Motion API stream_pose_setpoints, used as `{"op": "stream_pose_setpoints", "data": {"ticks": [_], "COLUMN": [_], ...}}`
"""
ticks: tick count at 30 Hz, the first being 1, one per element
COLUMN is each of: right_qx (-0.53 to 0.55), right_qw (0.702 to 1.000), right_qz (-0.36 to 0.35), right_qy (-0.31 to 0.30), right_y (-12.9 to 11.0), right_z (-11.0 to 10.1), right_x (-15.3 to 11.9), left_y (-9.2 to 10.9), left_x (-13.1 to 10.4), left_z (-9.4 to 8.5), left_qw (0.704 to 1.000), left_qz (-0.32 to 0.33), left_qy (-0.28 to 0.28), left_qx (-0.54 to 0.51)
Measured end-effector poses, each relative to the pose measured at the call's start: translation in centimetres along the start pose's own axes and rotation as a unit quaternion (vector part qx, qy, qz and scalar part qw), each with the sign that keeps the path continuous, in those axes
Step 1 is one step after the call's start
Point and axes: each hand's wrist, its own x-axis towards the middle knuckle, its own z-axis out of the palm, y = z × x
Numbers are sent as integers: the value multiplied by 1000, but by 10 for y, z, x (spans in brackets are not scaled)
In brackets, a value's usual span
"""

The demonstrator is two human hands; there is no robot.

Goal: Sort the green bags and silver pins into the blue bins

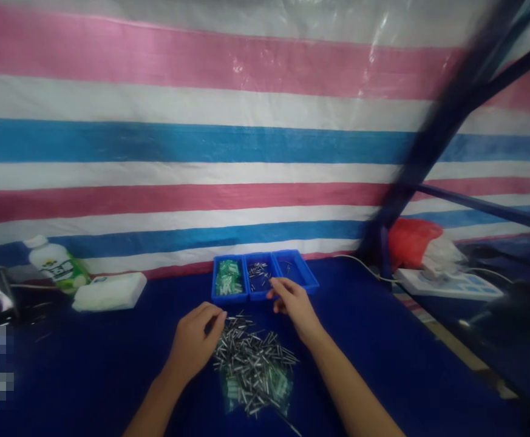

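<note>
A heap of small thin metal pins (251,358) lies on the dark blue tabletop, partly over clear bags with pale green contents (232,388). My left hand (197,337) is at the heap's left edge, thumb and forefinger pinched together. Just in front of the tray's middle compartment, my right hand (294,305) has its fingers curled into a pinch. Anything between the fingers of either hand is too small to tell. The blue tray (309,277) has three compartments: green-wrapped packets (229,278) on the left, loose pins (259,272) in the middle, and a few thin pieces on the right.
Behind the table hangs a striped plastic sheet (201,145). At left are a bottle (57,264) and a white tissue pack (110,291). To the right, a dark metal frame (422,155) rises beside a red bag (410,243) and a white panel-like object (456,287).
</note>
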Motion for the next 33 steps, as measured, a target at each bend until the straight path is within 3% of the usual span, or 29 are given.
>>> {"op": "stream_pose_setpoints", "data": {"ticks": [4, 8, 12, 24, 33], "right_qx": [-91, -338, -440, -449, -459], "right_qw": [991, 906, 853, 830, 816], "right_qz": [-64, -196, -218, -251, -268], "right_qy": [-78, -162, -179, -216, -228], "right_y": [-4, 1, 10, 14, 10], "right_z": [0, 7, 16, 16, 15], "right_x": [-13, -28, -32, -29, -32], "left_y": [2, -2, -4, -18, -12], "left_x": [-1, 0, 0, -4, 1], "left_z": [1, 5, 8, 22, 20], "left_qw": [1000, 998, 993, 987, 987], "left_qz": [5, -8, -11, 36, 62], "left_qy": [-8, -52, -93, -117, -105], "left_qx": [12, 44, 78, 102, 109]}}
